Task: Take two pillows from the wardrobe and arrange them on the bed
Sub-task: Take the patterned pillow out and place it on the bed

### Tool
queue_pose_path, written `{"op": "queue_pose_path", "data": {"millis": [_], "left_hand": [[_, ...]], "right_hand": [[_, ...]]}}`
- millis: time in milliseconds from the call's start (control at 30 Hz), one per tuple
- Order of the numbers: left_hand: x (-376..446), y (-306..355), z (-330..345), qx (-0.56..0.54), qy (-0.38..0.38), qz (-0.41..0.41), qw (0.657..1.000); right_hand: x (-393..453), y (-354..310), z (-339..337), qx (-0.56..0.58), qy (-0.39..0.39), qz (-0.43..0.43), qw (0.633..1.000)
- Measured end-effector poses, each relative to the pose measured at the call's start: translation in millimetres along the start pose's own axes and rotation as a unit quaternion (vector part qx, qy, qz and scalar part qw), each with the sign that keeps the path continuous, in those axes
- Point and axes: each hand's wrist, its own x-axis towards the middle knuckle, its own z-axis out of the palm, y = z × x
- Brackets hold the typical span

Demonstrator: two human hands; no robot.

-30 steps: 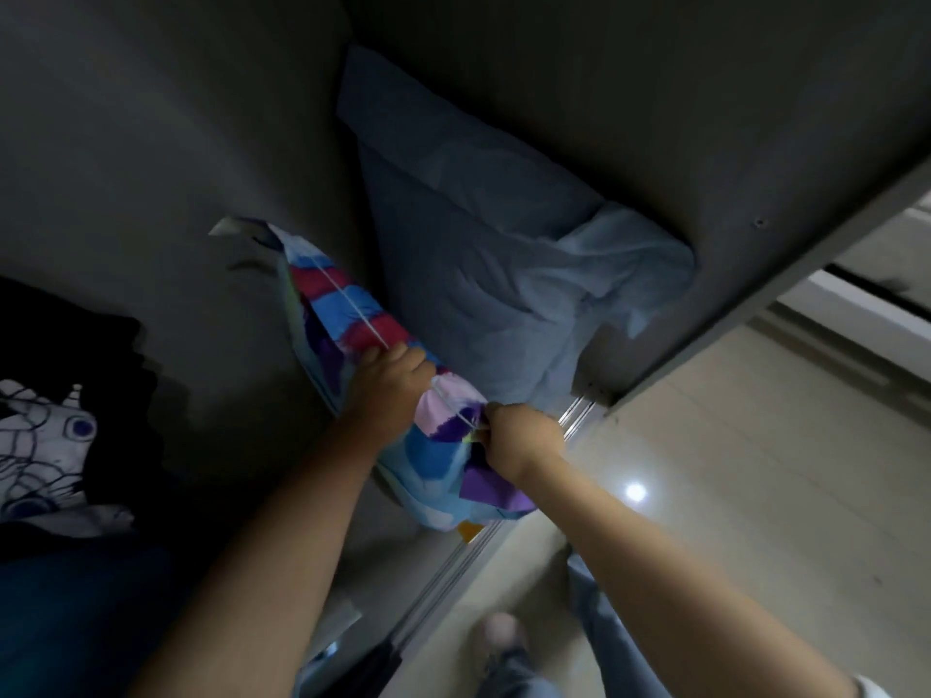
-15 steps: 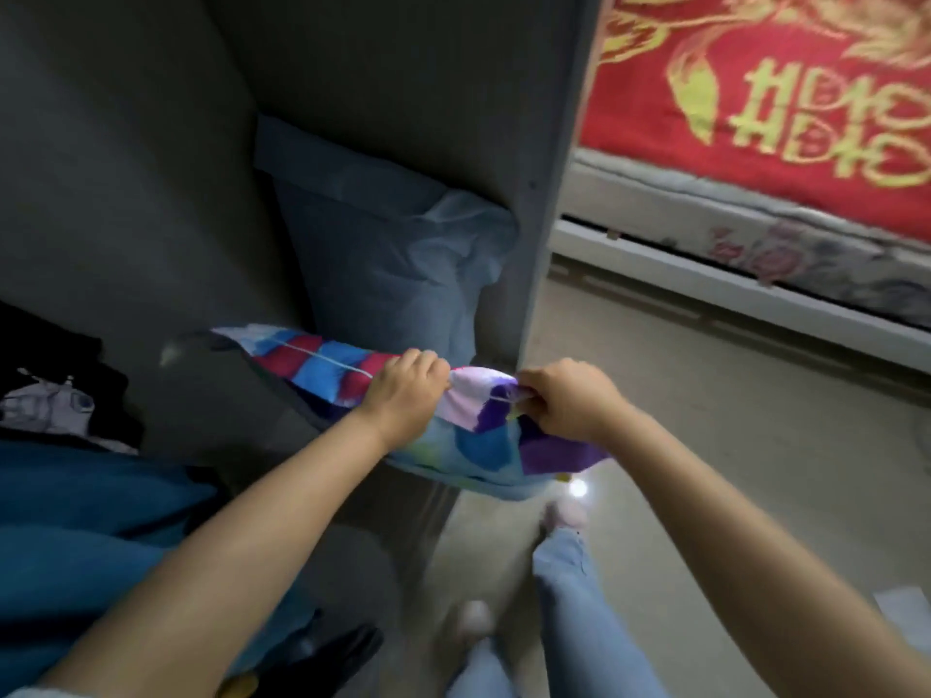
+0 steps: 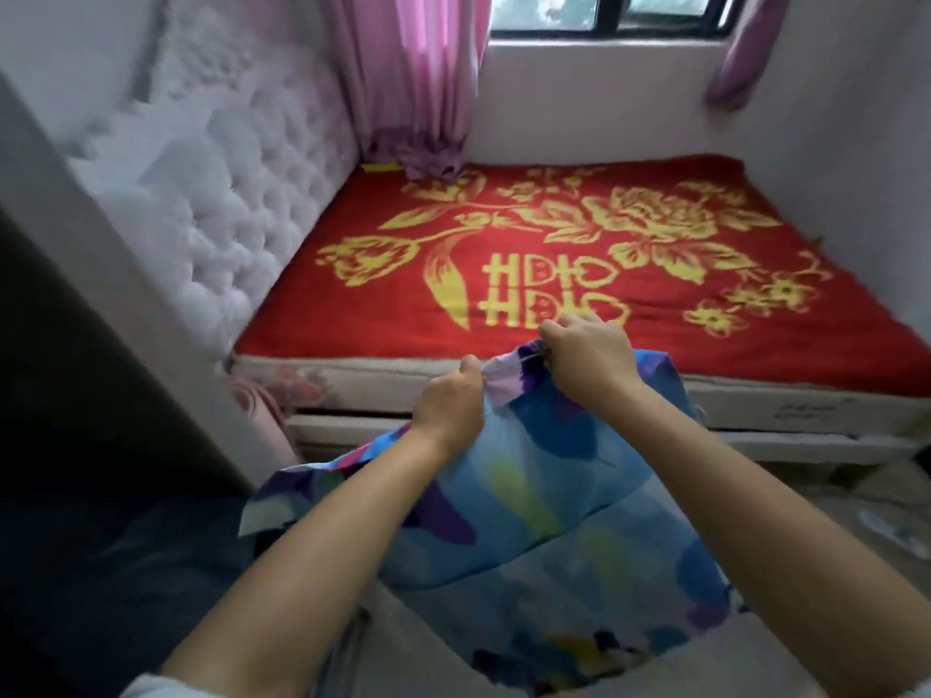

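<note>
left hand and right hand fingers clamp the patterned pillow top edge, near the bed.

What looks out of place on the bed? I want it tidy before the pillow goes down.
Little: the pink curtain's hem is bunched on the red blanket's far corner. Both hands, left hand and right hand, hold the colorful pillow.

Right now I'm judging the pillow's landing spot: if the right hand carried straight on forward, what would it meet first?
Probably the red blanket on the bed; nothing shows between it and the right hand, though depth is unclear.
</note>
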Motion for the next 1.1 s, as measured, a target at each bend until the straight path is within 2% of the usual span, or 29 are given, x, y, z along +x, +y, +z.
{"op": "queue_pose_path", "data": {"millis": [133,200,333,433,500,567,600,633,700,733,767,800,833,933,1033,1100], "left_hand": [[124.2,21.6,-66.7,0.003,0.099,-0.005,0.995],[182.5,17.8,-107.6,0.029,0.170,-0.005,0.985],[291.7,-2.3,-193.6,0.083,0.295,-0.002,0.952],[352.5,-23.4,-244.3,0.131,0.422,0.089,0.892],[391.4,-44.7,-265.5,0.209,0.461,0.125,0.853],[428.8,-75.0,-263.5,0.240,0.455,0.151,0.844],[448.7,-92.1,-253.1,0.258,0.433,0.166,0.848],[462.8,-108.8,-237.0,0.270,0.380,0.176,0.867],[485.2,-142.0,-191.2,0.298,0.267,0.183,0.898],[505.3,-162.8,-154.4,0.301,0.163,0.140,0.929],[521.7,-182.8,-114.3,0.288,0.046,0.069,0.954],[521.4,-192.5,-90.2,0.243,-0.024,0.003,0.970],[515.5,-201.1,-69.0,0.217,-0.063,-0.046,0.973],[518.8,-231.6,-4.0,0.167,-0.141,-0.140,0.966],[528.8,-268.5,50.0,0.105,-0.199,-0.244,0.943],[532.4,-290.6,77.3,0.063,-0.202,-0.287,0.934]], "right_hand": [[111.1,37.4,-40.2,0.034,0.168,0.013,0.985],[170.8,43.6,-69.4,0.036,0.284,-0.029,0.958],[289.4,44.8,-125.8,0.030,0.432,-0.078,0.898],[367.4,40.0,-146.2,0.035,0.511,-0.077,0.855],[419.8,37.1,-142.6,0.032,0.541,-0.083,0.836],[465.5,38.2,-120.7,0.029,0.551,-0.105,0.827],[483.0,39.4,-101.6,0.026,0.542,-0.114,0.832],[495.9,39.7,-77.0,0.023,0.509,-0.126,0.851],[513.8,39.5,-18.1,-0.001,0.414,-0.158,0.896],[532.2,39.2,26.1,0.004,0.311,-0.181,0.933],[546.8,37.2,70.1,0.011,0.171,-0.187,0.967],[544.6,35.7,89.9,0.014,0.038,-0.180,0.983],[539.1,34.8,106.5,0.016,-0.053,-0.175,0.983],[551.0,24.3,171.2,0.037,-0.185,-0.192,0.963],[569.6,11.7,239.5,0.062,-0.256,-0.157,0.952],[578.0,3.9,278.0,0.091,-0.289,-0.129,0.944]]}}
